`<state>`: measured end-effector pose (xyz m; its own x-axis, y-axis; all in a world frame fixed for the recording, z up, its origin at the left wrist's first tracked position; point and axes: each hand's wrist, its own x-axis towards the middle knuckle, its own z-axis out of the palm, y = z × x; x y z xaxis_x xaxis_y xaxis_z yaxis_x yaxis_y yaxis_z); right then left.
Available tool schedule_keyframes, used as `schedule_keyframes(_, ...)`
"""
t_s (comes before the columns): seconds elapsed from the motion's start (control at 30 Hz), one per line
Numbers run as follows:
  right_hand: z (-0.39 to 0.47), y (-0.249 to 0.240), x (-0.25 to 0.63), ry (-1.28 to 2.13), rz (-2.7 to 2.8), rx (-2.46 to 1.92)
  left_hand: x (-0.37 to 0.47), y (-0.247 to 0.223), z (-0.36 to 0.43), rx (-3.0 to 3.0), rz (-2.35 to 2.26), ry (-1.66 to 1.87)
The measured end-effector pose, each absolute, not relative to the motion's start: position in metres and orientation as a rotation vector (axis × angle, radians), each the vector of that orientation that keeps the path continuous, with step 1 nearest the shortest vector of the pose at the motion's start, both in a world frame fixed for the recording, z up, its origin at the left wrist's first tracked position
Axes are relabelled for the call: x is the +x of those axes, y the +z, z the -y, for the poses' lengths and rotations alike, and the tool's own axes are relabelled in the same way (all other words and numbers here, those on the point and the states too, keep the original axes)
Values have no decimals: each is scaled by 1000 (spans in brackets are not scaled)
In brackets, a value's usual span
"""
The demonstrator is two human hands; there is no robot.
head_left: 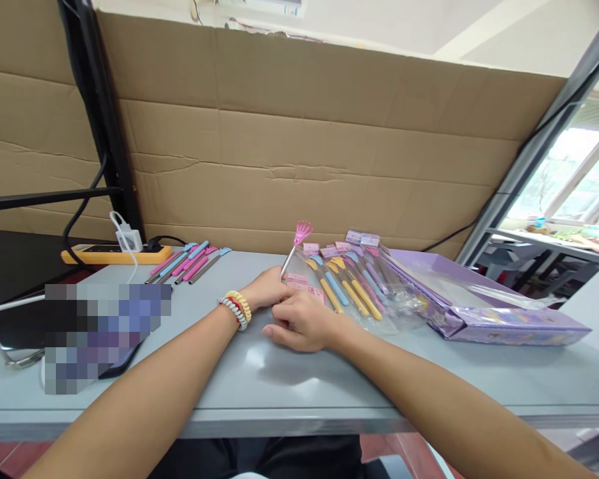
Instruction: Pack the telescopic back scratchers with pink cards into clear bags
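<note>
My left hand, with beaded bracelets at its wrist, is closed around a back scratcher. The scratcher's pink claw head and silver shaft rise above the fingers; its lower end is hidden. Pressed against it from the right, my right hand has its fingers curled, and what they hold is hidden. Just behind the hands lies a pink header card. To the right are several bagged back scratchers with yellow, blue and purple handles. Unbagged back scratchers in pink, blue and grey lie to the left.
A purple display box with clear plastic in it sits at the right on the grey table. An orange power strip with a white charger is at the back left. A cardboard sheet stands behind.
</note>
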<state>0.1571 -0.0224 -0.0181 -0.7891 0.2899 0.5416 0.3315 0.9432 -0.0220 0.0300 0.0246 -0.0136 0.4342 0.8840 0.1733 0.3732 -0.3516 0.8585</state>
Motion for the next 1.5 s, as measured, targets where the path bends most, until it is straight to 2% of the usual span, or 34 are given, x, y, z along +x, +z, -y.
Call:
schedule_keyframes(0.1,25,-12,161,26,2500,-451,30,-18,-30,1970,-1132,841)
schedule_keyframes(0.2,20,-4,169,88,2395,-491,27,-18,-35,1916,-1173,998)
schedule_keyframes(0.33,0,5,191,128,2059,-988,26,-9,-35,1752,-1023,1210)
schedule_keyframes(0.43,-13,5,206,576,2027,-1238,26,0,-30,1712,-991,1308)
schedule_keyframes(0.5,-18,2,210,919,2003,-1253,26,3,-27,1677,-937,1309)
schedule_keyframes(0.6,-20,-5,206,1242,1860,-1099,27,4,-24,1634,-778,1168)
schedule_keyframes(0.7,-18,-7,198,1405,1678,-886,27,2,-21,1637,-685,995)
schedule_keyframes(0.9,-18,4,200,1311,1299,-793,27,1,-14,1731,-723,804)
schedule_keyframes(1.1,-27,9,211,1217,1195,-819,28,-4,-13,1853,-649,512)
schedule_keyframes(1.37,-16,5,207,1402,1716,-942,29,-2,-22,1741,-974,1088)
schedule_keyframes(1.5,-9,2,202,1434,1922,-948,26,1,-25,1664,-1003,1219)
